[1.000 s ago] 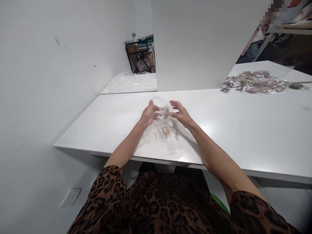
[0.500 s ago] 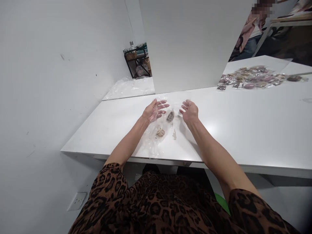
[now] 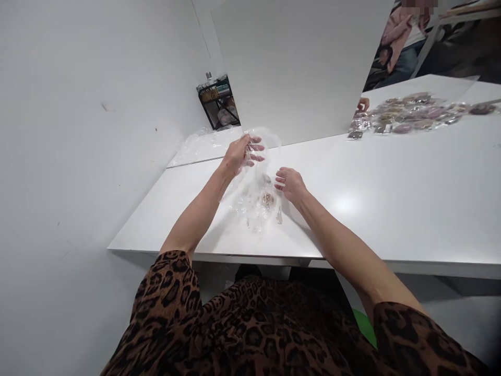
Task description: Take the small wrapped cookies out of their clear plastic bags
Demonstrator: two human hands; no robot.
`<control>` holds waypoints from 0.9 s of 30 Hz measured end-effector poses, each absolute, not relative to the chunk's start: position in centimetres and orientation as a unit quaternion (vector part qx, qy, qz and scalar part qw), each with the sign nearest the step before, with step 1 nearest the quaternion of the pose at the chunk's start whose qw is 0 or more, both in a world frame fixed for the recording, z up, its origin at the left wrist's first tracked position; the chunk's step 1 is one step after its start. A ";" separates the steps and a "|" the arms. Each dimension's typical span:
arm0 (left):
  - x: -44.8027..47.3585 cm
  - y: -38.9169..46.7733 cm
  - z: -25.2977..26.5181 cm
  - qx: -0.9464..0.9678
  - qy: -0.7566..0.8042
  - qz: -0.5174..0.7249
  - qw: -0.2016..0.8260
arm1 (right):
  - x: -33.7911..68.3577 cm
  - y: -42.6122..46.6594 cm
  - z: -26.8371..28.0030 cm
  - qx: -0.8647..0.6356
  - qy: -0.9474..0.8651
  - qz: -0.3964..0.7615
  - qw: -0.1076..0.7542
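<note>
My left hand [image 3: 246, 155] is raised near the base of the white panel, its thumb against a crumpled clear plastic film [image 3: 238, 196] and its fingers somewhat apart. The film hangs from this hand and spreads over the table below. Under or inside it lies a small round brown-and-tan piece [image 3: 268, 199]. A darker piece [image 3: 267, 179] shows blurred just above that one. My right hand [image 3: 288, 183] is to the right of both pieces, its fingers loosely curved and apart, with nothing visible in them.
The white table [image 3: 391, 209] meets a tall white panel [image 3: 301, 68]. A pile of clear-wrapped brown and pinkish pieces [image 3: 418, 115] lies at the back right, near another person's hand [image 3: 363, 104]. More clear plastic [image 3: 199, 141] is at the back left, before a dark shelf [image 3: 217, 102].
My left hand has risen away from me, lifting part of the film. My right hand has moved left, closer to the pieces, which have shifted. Another person's hand now shows by the pile.
</note>
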State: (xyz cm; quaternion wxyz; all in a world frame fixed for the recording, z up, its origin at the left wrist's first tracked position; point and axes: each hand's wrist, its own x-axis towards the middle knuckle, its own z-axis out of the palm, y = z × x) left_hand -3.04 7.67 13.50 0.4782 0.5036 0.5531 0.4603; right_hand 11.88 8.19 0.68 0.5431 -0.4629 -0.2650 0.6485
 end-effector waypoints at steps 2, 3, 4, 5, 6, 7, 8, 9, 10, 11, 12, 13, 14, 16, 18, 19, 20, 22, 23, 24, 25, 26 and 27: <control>-2.8 7.7 14.6 0.526 0.543 0.475 0.451 | 12.1 8.2 0.9 -0.462 -0.265 0.648 0.544; -2.7 7.6 15.3 0.534 0.539 0.482 0.439 | 12.2 8.3 0.9 -0.462 -0.264 0.647 0.545; -2.6 7.6 16.1 0.537 0.536 0.489 0.429 | 12.4 8.4 1.0 -0.462 -0.265 0.646 0.547; -2.4 7.5 16.9 0.537 0.535 0.496 0.423 | 12.5 8.5 1.0 -0.462 -0.265 0.644 0.549; -2.2 7.4 17.7 0.535 0.533 0.503 0.420 | 12.6 8.6 1.0 -0.462 -0.266 0.642 0.551; -2.1 7.4 18.6 0.534 0.529 0.509 0.420 | 12.8 8.8 0.9 -0.463 -0.266 0.638 0.554; -2.0 7.4 19.5 0.537 0.518 0.515 0.422 | 12.9 8.9 0.9 -0.463 -0.267 0.635 0.558; -1.9 7.4 20.3 0.542 0.503 0.522 0.425 | 12.9 9.0 0.9 -0.463 -0.268 0.631 0.562; -1.8 7.5 21.1 0.552 0.485 0.527 0.427 | 13.1 9.1 0.9 -0.463 -0.267 0.628 0.565; -1.7 7.6 21.9 0.564 0.469 0.529 0.426 | 13.2 9.2 1.0 -0.462 -0.265 0.626 0.569; -1.6 7.6 22.6 0.576 0.459 0.528 0.422 | 13.3 9.2 1.1 -0.458 -0.263 0.627 0.572; -1.5 7.7 23.2 0.588 0.457 0.524 0.415 | 13.4 9.3 1.3 -0.452 -0.262 0.631 0.574; -1.3 7.8 23.7 0.598 0.458 0.517 0.406 | 13.6 9.3 1.5 -0.442 -0.262 0.638 0.573; -0.8 7.9 24.1 0.615 0.468 0.501 0.390 | 13.9 9.2 1.9 -0.420 -0.270 0.655 0.568; -0.2 8.0 24.1 0.627 0.481 0.478 0.384 | 14.2 9.1 2.3 -0.393 -0.291 0.671 0.558; 0.1 8.0 24.1 0.631 0.488 0.466 0.383 | 14.4 9.0 2.3 -0.376 -0.308 0.678 0.552; 0.4 8.1 24.0 0.634 0.495 0.457 0.381 | 14.5 8.9 2.3 -0.358 -0.331 0.684 0.543; 0.5 7.9 24.2 0.634 0.498 0.459 0.372 | 14.5 8.9 2.1 -0.338 -0.388 0.683 0.518; 0.5 7.8 24.5 0.632 0.495 0.470 0.368 | 14.6 8.9 1.9 -0.347 -0.416 0.672 0.505; 0.3 7.7 24.8 0.629 0.490 0.481 0.364 | 14.5 9.0 1.7 -0.372 -0.439 0.650 0.496; 0.1 7.6 25.2 0.624 0.489 0.491 0.361 | 14.5 9.1 1.4 -0.407 -0.455 0.620 0.492; -0.1 7.6 25.5 0.619 0.491 0.498 0.358 | 14.5 9.3 1.1 -0.445 -0.466 0.586 0.492; -0.3 7.6 25.8 0.617 0.492 0.503 0.351 | 14.6 9.5 0.8 -0.476 -0.471 0.554 0.495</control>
